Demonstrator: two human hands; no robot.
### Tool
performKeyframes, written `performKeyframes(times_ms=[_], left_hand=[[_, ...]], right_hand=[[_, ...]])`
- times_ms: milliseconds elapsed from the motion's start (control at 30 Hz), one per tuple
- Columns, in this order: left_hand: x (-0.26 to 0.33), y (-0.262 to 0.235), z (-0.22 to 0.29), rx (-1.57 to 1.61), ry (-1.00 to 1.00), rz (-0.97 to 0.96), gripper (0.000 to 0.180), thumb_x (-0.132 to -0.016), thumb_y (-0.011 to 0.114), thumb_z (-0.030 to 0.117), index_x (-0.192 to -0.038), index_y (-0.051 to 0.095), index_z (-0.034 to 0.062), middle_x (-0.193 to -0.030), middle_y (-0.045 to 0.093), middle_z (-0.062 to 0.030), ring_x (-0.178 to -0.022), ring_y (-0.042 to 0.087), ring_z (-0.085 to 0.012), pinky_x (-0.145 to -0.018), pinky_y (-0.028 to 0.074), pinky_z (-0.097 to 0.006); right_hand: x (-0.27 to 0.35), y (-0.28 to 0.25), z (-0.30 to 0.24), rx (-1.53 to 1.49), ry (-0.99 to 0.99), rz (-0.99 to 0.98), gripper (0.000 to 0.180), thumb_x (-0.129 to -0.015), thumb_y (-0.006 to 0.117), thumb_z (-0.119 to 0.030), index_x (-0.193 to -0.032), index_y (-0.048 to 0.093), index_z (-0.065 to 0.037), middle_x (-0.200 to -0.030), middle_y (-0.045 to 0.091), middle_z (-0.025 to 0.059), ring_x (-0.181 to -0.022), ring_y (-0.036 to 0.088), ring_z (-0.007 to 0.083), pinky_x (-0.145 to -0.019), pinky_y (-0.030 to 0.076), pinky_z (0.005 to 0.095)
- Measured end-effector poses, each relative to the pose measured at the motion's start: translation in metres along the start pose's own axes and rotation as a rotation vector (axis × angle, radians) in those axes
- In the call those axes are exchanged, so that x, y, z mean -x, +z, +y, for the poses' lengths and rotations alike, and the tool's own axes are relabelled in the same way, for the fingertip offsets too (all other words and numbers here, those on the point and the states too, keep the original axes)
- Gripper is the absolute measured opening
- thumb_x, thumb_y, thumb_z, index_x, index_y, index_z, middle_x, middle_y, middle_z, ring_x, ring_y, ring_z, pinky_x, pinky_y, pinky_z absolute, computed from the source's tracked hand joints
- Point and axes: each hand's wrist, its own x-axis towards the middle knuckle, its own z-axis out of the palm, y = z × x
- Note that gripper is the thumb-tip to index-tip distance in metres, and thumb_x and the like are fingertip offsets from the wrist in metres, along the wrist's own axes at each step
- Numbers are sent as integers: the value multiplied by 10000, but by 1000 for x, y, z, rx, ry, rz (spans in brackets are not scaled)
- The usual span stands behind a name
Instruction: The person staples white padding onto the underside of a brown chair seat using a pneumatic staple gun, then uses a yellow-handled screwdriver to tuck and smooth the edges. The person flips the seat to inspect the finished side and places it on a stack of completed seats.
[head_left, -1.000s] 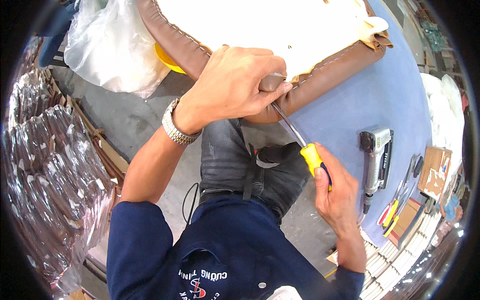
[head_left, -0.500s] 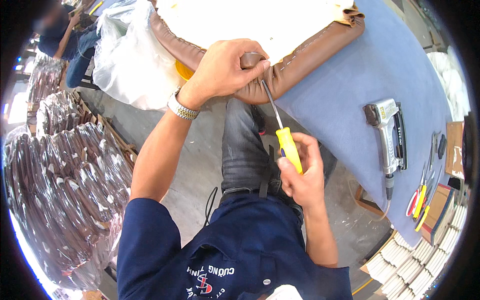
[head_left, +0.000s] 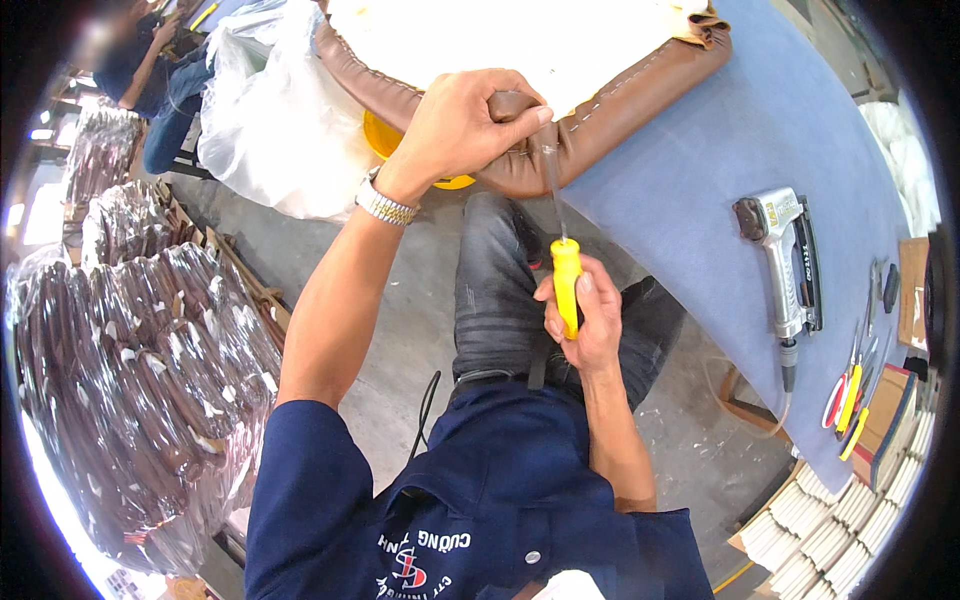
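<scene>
The left hand was clamped on the brown padded cover at its near corner. The right hand gripped a yellow-handled screwdriver, pointing toward that corner.

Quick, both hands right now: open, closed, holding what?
Left hand: closed, gripping the smooth brown leather-like cover at its corner.
Right hand: closed around the yellow-handled tool with a slim metal shaft.

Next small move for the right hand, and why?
Probably nudge the yellow-handled tool up against the brown cover: the right hand grips the handle, the shaft points at the corner, and the left hand pinches folded cover there. Tip contact is unclear.
</scene>
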Motion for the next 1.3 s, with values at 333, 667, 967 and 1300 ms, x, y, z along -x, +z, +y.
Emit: performKeyframes(times_ms=[333,667,967,1300], left_hand=[[20,13,1,-528,555,319,219,-846,825,195,-1012,761,68,-895,691,-25,-833,652,-172,-765,531,-335],[19,4,5,-740,756,122,326,-855,641,188,-1155,621,59,-944,586,-29,-906,607,-167,-822,488,-324],[16,4,3,-692,751,175,278,-843,637,206,-1086,638,70,-936,591,-36,-909,617,-185,-798,498,-336],[-14,-14,-31,-135,337,-45,437,-899,771,470,-908,752,34,-874,703,-129,-792,674,-349,-710,527,-413]], right_hand=[[84,-55,-69,902,481,111,436,-1021,628,-130,-1441,525,-73,-966,695,98,-596,598,94,-495,490,243],[105,-32,-145,804,256,349,468,-1016,551,-119,-1469,505,-8,-1031,681,138,-538,520,57,-441,413,217],[98,-1,-175,1313,-29,75,494,-968,605,-68,-1459,568,-33,-1125,673,132,-644,536,94,-571,445,220],[24,66,-153,1832,-392,-121,566,-881,770,-100,-1422,647,-213,-1076,627,91,-760,697,276,-616,575,401]])
